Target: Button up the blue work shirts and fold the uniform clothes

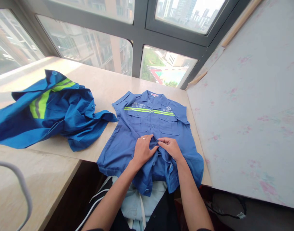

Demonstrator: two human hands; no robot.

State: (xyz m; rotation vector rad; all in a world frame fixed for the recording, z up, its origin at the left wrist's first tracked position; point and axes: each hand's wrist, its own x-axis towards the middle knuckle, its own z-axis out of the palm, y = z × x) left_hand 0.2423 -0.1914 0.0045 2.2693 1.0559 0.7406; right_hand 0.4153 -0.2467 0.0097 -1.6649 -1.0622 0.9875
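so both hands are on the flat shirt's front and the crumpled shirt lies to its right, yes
No: in the head view the crumpled shirt lies to its left. The left hand and right hand are on the flat shirt's front.

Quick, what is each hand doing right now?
Left hand: closed, pinching the front edge of the light blue shirt.
Right hand: closed, pinching the opposite front edge of the same shirt.
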